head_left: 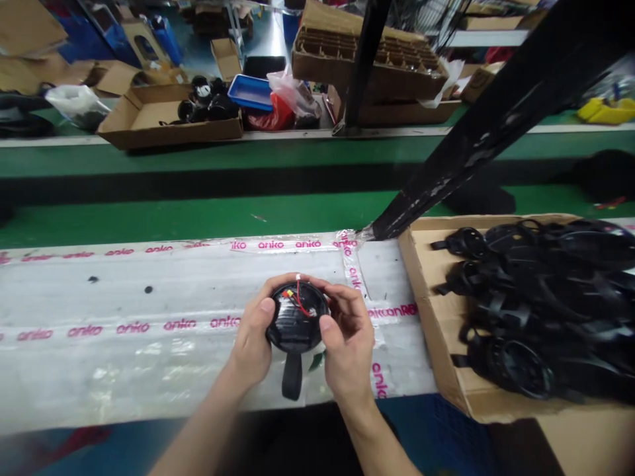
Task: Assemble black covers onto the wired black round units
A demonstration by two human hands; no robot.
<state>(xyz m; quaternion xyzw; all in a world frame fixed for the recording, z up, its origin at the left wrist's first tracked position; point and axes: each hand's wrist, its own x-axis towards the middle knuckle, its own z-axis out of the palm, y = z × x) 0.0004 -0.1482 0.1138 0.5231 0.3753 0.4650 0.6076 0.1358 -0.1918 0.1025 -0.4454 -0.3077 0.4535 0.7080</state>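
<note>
Place: at the near edge of the taped white bench top (149, 357), straight ahead of the person.
Held part: a round black plastic housing (296, 318) with a short tab (292, 375) hanging toward the person; red wires (301, 301) run across its open face.
Left hand (253, 340): wrapped round the housing's left rim, thumb on top.
Right hand (347, 340): closed on the right rim, fingertips beside the wires.
Axis: tab points to the person, face up.
Nearer hand: the right to the wires.
Supply: cardboard box (431, 311) of similar black parts, just right of the hands.
</note>
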